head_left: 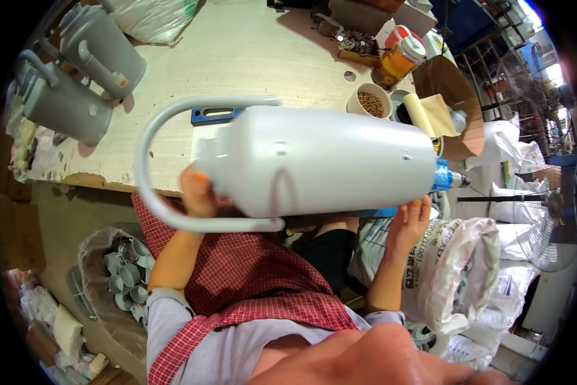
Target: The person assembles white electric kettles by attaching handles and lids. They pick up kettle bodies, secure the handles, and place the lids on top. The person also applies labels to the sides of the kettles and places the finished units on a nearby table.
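A large grey plastic jug body (327, 160) lies on its side across the middle of the frame, held up over the person's lap and the near edge of the table (250, 51). Its long curved handle (148, 168) loops out to the left. The left hand (198, 191) is closed on the narrow neck end, just inside that handle. The right hand (411, 221) is open, its fingers spread against the underside near the base, steadying rather than clasping. At the base end, right of centre, a blue power tool (447, 178) meets the jug; whether it is pressed in or only touching cannot be told. Two similar grey jugs (83, 70) stand at the upper left of the table, seemingly finished. A bag of small grey plastic parts (124, 273) sits lower left, and a cup of screws (369, 101) stands upper centre, so this piece looks mid-assembly, with fastening still under way.
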